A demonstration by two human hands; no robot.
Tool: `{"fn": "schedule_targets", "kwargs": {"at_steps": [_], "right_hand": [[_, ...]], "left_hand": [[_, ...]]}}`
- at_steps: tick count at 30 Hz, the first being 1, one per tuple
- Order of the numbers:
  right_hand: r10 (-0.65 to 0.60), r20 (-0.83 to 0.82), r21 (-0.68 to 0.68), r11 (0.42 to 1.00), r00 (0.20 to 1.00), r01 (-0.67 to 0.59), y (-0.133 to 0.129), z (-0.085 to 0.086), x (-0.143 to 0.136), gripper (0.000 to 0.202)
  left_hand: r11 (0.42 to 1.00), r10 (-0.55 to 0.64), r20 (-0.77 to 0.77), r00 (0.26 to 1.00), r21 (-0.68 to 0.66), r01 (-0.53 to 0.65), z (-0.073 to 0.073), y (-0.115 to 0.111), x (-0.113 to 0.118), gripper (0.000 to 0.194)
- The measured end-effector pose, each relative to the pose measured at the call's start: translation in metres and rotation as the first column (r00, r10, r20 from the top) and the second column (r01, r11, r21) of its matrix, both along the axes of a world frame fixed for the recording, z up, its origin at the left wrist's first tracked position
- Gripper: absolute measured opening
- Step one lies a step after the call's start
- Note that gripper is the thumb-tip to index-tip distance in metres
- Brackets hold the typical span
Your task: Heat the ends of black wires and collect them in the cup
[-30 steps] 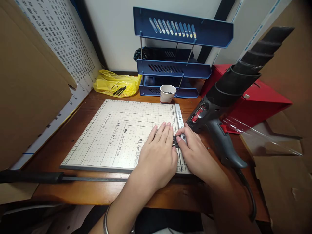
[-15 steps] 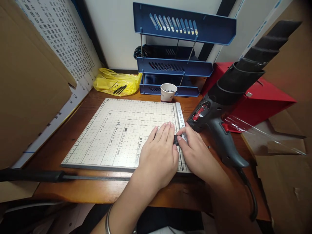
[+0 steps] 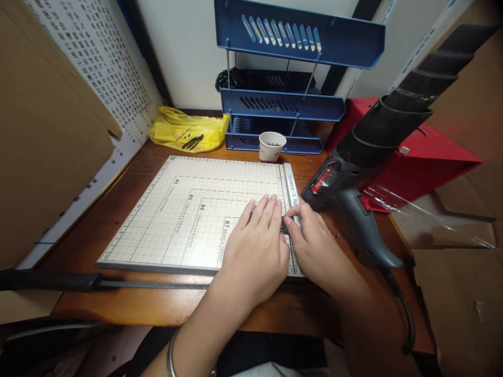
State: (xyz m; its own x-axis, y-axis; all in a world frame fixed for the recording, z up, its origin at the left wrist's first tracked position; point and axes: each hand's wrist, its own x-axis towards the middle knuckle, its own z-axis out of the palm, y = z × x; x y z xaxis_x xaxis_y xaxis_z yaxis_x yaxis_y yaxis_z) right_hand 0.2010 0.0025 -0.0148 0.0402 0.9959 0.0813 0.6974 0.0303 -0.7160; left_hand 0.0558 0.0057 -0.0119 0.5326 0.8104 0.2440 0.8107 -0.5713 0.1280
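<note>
Black strips (image 3: pixel 285 225) lie on the cutting board (image 3: pixel 157 209) at its right side, mostly hidden under the left hand (image 3: pixel 257 241). That hand is flat, fingers stretched out and mostly together. Right hand (image 3: pixel 312 230) is curled, thumb and forefinger close together at the strips' right ends; can't tell if it's a firm pinch. Step looks like evening up the ends; next move probably calls for steady left-hand pressure and small fingertip nudges. Paper cup (image 3: pixel 269 153), just past the board's far edge, has small dark bits inside. Yellow bag (image 3: pixel 165 131), far left, has thin black pieces (image 3: pixel 194 142), in or on it unclear. Blue rack (image 3: pixel 281 104) behind the cup holds a dark bundle (image 3: pixel 226 81).
</note>
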Motion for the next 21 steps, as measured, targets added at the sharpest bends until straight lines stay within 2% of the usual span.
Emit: {"fn": "schedule_targets", "kwargs": {"at_steps": [9,15,21], "right_hand": [[0.033,0.023,0.024,0.999,0.999,-0.033,-0.001,0.000,0.000,0.022],[-0.074,-0.042,0.060,0.995,0.996,0.076,-0.007,0.005,0.002,0.028],[-0.022,-0.021,0.037,0.999,1.000,0.023,-0.009,0.000,0.004,0.029]], "left_hand": [[0.998,-0.019,-0.002,1.000,0.056,0.019,0.000,-0.024,-0.021,0.054],[0.996,-0.047,0.003,0.999,0.071,0.047,0.001,-0.034,-0.023,0.052],[0.996,-0.047,0.005,0.999,0.078,0.047,-0.003,-0.038,-0.024,0.050]]}}
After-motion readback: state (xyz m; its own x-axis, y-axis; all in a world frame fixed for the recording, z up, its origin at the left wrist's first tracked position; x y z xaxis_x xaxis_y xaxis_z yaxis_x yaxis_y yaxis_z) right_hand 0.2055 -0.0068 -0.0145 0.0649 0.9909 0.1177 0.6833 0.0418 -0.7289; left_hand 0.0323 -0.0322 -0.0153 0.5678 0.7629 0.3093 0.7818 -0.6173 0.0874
